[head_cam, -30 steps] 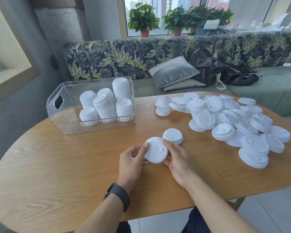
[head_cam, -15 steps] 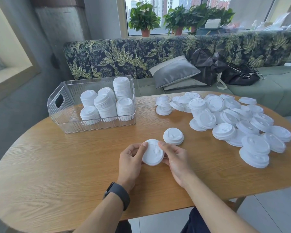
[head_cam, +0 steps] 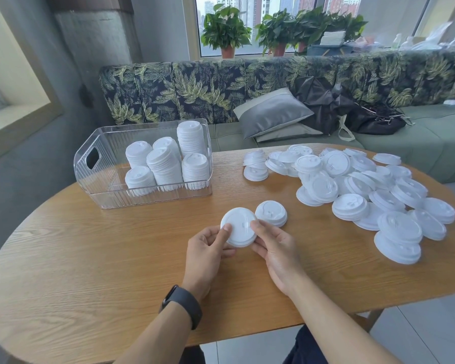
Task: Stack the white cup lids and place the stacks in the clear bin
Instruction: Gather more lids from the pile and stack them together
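Observation:
Both hands hold one small stack of white cup lids [head_cam: 238, 227] just above the table's middle. My left hand [head_cam: 208, 248] grips its left rim, thumb on top; my right hand [head_cam: 273, 248] grips its right rim the same way. A second short stack of lids [head_cam: 271, 213] lies on the table right behind, touching or nearly touching the held one. The clear bin [head_cam: 100, 190] stands at the back left with several tall lid stacks [head_cam: 166, 166] inside. A big loose pile of lids [head_cam: 357, 187] covers the right side of the table.
The oval wooden table [head_cam: 90, 271] has bare surface in front and to the left of my hands. A leaf-patterned sofa with a grey cushion [head_cam: 271, 114] and a black bag [head_cam: 352, 111] runs behind the table. A black watch sits on my left wrist.
The held lids have shifted slightly back toward the second short stack, and my thumbs now press nearer the top's centre. Nothing else on the table has moved.

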A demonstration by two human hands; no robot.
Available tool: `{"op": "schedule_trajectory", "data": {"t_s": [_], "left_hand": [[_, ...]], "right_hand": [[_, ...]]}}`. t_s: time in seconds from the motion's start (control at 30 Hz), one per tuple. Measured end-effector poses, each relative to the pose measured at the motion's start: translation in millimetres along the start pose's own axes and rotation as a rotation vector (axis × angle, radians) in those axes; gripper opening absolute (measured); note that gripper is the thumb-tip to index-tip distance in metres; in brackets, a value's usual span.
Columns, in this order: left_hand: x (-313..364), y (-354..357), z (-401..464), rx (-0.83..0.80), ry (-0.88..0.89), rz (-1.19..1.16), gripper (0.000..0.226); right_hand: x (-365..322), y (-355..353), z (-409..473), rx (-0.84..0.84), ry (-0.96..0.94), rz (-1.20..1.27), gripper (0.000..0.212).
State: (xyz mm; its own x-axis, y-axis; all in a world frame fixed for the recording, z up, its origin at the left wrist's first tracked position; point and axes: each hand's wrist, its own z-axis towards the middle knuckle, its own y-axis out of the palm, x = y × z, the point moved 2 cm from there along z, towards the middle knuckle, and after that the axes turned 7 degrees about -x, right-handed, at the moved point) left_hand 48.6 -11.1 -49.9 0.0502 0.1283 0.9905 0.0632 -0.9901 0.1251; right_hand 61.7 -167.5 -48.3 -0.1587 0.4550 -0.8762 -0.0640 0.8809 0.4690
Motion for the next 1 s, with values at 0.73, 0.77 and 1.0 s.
{"op": "schedule_trajectory", "data": {"t_s": [0.73, 0.77, 1.0], "left_hand": [[-8, 0, 34, 0.073, -0.012, -0.037, 0.032], [-7, 0, 37, 0.074, -0.013, -0.036, 0.032], [-7, 0, 51, 0.075, -0.019, -0.030, 0.031]], "right_hand": [[-9, -41, 36, 0.509, -0.263, -0.976, 0.048], [-9, -43, 41, 0.522, -0.226, -1.099, 0.061], [-3, -42, 63, 0.537, -0.056, -1.399, 0.094]]}}
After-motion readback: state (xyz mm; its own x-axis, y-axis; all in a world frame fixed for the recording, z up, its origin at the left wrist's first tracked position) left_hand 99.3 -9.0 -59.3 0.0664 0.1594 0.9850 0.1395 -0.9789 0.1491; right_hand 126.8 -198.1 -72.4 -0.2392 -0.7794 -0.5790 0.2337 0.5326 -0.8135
